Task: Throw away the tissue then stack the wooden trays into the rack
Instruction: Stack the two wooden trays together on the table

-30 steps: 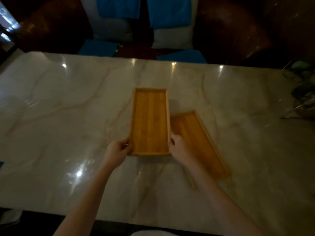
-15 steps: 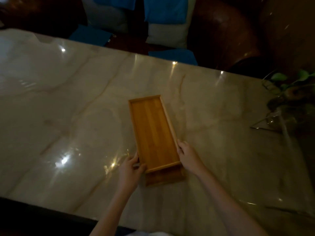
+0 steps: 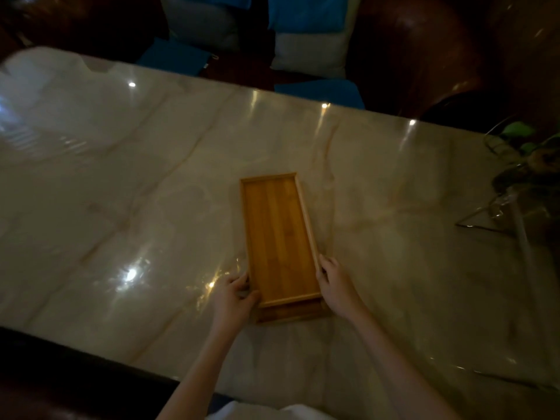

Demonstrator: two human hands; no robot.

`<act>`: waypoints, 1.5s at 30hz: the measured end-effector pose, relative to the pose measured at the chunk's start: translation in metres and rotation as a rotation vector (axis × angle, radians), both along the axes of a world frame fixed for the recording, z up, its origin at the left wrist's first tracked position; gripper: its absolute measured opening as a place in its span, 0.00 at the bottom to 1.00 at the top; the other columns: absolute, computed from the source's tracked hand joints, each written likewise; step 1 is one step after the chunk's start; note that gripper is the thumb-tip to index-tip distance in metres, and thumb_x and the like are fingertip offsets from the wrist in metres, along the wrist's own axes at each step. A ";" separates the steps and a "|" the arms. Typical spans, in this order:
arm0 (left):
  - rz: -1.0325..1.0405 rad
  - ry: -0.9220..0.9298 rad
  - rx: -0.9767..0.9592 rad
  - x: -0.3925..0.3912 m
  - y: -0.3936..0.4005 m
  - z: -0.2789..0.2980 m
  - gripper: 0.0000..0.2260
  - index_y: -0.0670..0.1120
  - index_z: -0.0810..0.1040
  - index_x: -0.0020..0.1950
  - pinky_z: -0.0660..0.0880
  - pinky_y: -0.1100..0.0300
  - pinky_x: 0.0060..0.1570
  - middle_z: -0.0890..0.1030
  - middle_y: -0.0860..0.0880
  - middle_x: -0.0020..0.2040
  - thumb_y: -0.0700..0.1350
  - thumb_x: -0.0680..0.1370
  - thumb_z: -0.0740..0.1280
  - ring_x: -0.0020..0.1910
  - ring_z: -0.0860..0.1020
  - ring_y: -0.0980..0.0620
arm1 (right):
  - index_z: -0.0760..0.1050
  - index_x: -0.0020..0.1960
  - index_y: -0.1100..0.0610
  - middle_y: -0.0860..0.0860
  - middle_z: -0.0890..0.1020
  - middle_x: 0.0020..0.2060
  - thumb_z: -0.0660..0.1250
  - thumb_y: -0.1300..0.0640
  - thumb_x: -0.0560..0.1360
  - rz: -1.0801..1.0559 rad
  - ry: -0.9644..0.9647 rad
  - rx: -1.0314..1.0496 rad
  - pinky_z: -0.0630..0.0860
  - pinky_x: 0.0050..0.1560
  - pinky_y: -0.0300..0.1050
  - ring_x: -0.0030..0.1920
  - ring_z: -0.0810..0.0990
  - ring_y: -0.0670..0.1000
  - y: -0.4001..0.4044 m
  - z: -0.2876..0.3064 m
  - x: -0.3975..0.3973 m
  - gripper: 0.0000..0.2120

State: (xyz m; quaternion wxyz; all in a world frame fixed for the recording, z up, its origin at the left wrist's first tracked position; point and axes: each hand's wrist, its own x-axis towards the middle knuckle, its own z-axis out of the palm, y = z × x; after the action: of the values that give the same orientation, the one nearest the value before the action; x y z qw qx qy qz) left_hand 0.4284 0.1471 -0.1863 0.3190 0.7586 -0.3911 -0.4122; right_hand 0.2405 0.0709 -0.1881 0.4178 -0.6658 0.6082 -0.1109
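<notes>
A long wooden tray (image 3: 280, 237) lies on top of a second wooden tray (image 3: 291, 315), of which only the near end sticks out below. Both rest on the glossy marble table (image 3: 121, 207). My left hand (image 3: 235, 297) grips the near left corner of the stack. My right hand (image 3: 335, 286) holds the near right side of the upper tray. No tissue and no rack are in view.
A potted plant (image 3: 527, 153) and a glass or wire stand (image 3: 500, 219) sit at the table's right edge. Chairs with blue and white cushions (image 3: 306, 40) stand beyond the far edge. The near table edge runs dark at the lower left.
One second ago the trays lay side by side, the right one angled. The upper tray has been moved onto the other one, and both hands now hold the stack's near end.
</notes>
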 end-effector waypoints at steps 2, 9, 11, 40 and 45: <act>0.087 0.181 0.020 0.001 0.001 0.002 0.14 0.46 0.77 0.57 0.71 0.70 0.43 0.80 0.44 0.50 0.38 0.72 0.67 0.48 0.78 0.50 | 0.63 0.68 0.62 0.58 0.70 0.66 0.57 0.57 0.78 -0.105 -0.069 0.074 0.66 0.65 0.46 0.65 0.69 0.56 0.002 -0.002 -0.002 0.20; 0.188 0.341 0.059 -0.001 0.000 0.003 0.13 0.41 0.75 0.60 0.71 0.73 0.39 0.78 0.50 0.52 0.38 0.75 0.62 0.42 0.75 0.61 | 0.70 0.63 0.63 0.58 0.76 0.62 0.57 0.58 0.78 -0.328 -0.240 0.182 0.67 0.60 0.42 0.62 0.72 0.53 0.014 0.000 0.001 0.16; 0.196 0.340 0.063 0.003 -0.003 0.001 0.14 0.41 0.75 0.59 0.71 0.76 0.35 0.78 0.50 0.52 0.37 0.75 0.62 0.41 0.75 0.61 | 0.70 0.62 0.64 0.60 0.76 0.61 0.57 0.60 0.77 -0.352 -0.247 0.171 0.67 0.60 0.43 0.62 0.73 0.55 0.015 0.000 0.005 0.16; -0.670 -0.160 0.101 0.117 -0.024 0.003 0.27 0.45 0.70 0.64 0.73 0.48 0.57 0.73 0.39 0.58 0.41 0.66 0.73 0.56 0.74 0.42 | 0.74 0.59 0.61 0.61 0.79 0.55 0.68 0.63 0.68 -0.101 -0.010 0.098 0.73 0.57 0.49 0.56 0.77 0.58 0.060 0.015 0.063 0.18; -0.669 -0.277 -0.045 0.114 -0.011 0.000 0.24 0.44 0.72 0.62 0.73 0.52 0.52 0.76 0.38 0.55 0.39 0.68 0.71 0.52 0.76 0.40 | 0.72 0.58 0.62 0.61 0.76 0.55 0.65 0.59 0.72 -0.050 0.253 -0.013 0.70 0.55 0.47 0.56 0.75 0.59 0.068 0.016 0.073 0.15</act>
State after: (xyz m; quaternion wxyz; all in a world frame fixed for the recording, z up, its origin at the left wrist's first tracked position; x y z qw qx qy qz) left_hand 0.5419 0.1364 -0.1862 0.1271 0.6301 -0.6660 -0.3784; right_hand 0.3136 0.1388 -0.1724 0.3302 -0.6619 0.6717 -0.0403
